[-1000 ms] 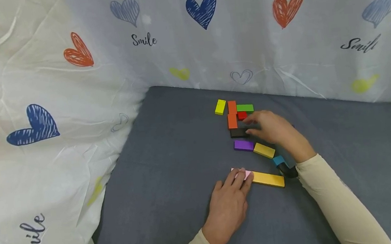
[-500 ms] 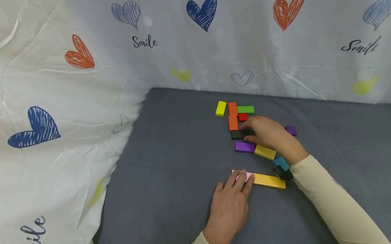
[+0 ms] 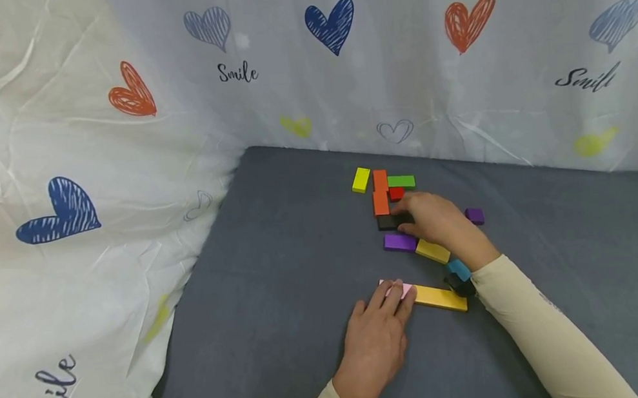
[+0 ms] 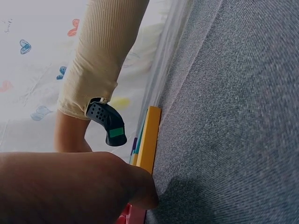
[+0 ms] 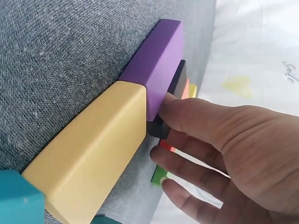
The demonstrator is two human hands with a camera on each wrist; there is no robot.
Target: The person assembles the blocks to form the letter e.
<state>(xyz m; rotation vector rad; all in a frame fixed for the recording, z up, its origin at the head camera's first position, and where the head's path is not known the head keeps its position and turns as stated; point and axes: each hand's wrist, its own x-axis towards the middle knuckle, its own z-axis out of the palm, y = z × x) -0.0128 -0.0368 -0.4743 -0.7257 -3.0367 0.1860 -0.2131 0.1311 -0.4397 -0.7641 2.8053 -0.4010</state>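
My right hand point(image 3: 438, 219) pinches the black block point(image 3: 387, 222) between thumb and forefinger, its other fingers spread behind, as the right wrist view shows. A purple block point(image 5: 156, 58) stands close on the near side of the black one, its end meeting a tan block point(image 5: 93, 144). Beyond the black block are two orange blocks point(image 3: 380, 203) end to end, with a red block point(image 3: 396, 194) and a green block point(image 3: 401, 182) alongside. My left hand point(image 3: 372, 346) rests with extended fingers on a pink block point(image 3: 407, 290), which lies in line with a long yellow block point(image 3: 442, 298).
A teal block point(image 3: 459, 269) sits between the tan block and the right wrist's black camera point(image 3: 459, 285). One small purple block point(image 3: 475, 215) lies right of the hand, a bright yellow block point(image 3: 360, 180) at the far left. White heart-printed cloth point(image 3: 398, 61) borders the grey surface point(image 3: 259, 296).
My right hand has moved slightly left and nearer, and its thumb and forefinger have come together on the black block. The small purple block has come out from behind the hand. The left hand stays put.
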